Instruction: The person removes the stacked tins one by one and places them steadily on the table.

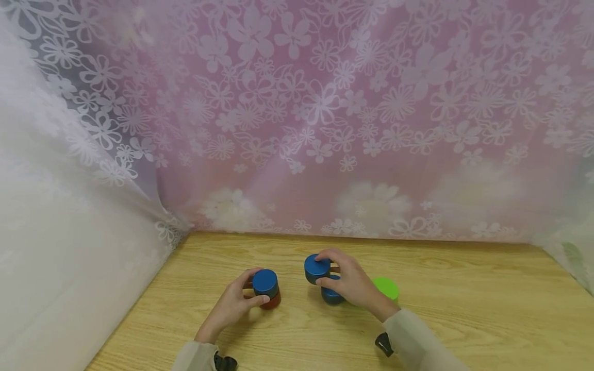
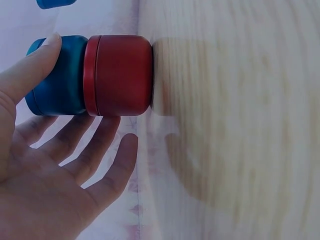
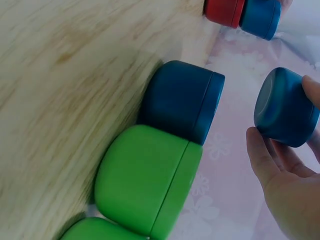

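Observation:
My left hand [image 1: 230,305] grips a small blue tin [image 1: 265,281], its thumb on the near side and fingers round the back. That blue tin sits squarely on a red tin [image 2: 122,75], which stands on the wooden table. In my right hand [image 1: 356,284] is another blue tin [image 3: 285,107], pinched between thumb and fingers and lifted off the table. A third blue tin [image 3: 175,97] stands below and beside it, touching a green tin [image 3: 142,180]. The right forearm partly hides the green tin in the head view.
A second green tin [image 3: 102,231] shows at the bottom edge of the right wrist view. The table [image 1: 464,299] has light wood grain. A pink flowered curtain [image 1: 297,129] hangs along its back edge, and white cloth [image 1: 69,232] covers the left side.

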{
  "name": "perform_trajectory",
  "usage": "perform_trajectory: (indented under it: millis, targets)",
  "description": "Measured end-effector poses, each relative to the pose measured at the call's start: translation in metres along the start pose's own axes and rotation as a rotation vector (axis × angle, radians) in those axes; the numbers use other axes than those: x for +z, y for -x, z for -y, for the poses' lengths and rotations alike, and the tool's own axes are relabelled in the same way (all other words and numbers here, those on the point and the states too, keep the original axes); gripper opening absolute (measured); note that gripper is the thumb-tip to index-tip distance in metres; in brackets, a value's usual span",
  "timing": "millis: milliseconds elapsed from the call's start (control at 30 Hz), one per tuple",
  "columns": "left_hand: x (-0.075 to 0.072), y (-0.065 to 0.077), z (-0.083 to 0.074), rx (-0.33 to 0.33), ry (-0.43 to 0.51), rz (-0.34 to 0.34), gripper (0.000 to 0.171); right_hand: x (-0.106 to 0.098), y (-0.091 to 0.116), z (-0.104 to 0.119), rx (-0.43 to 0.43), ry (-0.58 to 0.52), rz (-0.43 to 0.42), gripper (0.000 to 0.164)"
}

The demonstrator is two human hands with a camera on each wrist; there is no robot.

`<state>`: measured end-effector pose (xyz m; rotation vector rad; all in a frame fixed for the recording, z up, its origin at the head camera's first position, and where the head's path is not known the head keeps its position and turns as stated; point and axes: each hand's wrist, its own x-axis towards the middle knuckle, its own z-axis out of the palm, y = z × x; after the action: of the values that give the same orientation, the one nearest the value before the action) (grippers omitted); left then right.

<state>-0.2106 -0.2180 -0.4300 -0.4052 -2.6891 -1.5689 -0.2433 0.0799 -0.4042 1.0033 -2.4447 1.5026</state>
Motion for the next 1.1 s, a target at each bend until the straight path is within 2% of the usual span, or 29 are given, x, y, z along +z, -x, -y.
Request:
perform_trajectory:
  millis: [300,667,867,1100]
  targets:
    - [0.001,-0.002,0.003,0.02,-0.012,0.013,0.066,-0.01,0.008,-0.002,0.02,0.017,-0.024,0.037]
    - [0.001,-0.002,0.003,0.011,0.014,0.025,0.063,-0.026,0.019,-0.004,0.027,0.028,-0.067,0.038]
    - [0.002,-0.003,0.003,0.017,0.021,0.026,0.063,-0.034,0.024,-0.009,0.063,0.051,-0.095,0.04]
    - [0.0,-0.002,0.003,0.012,0.004,0.017,0.064,-0.042,0.026,-0.011,0.041,0.071,-0.127,0.04]
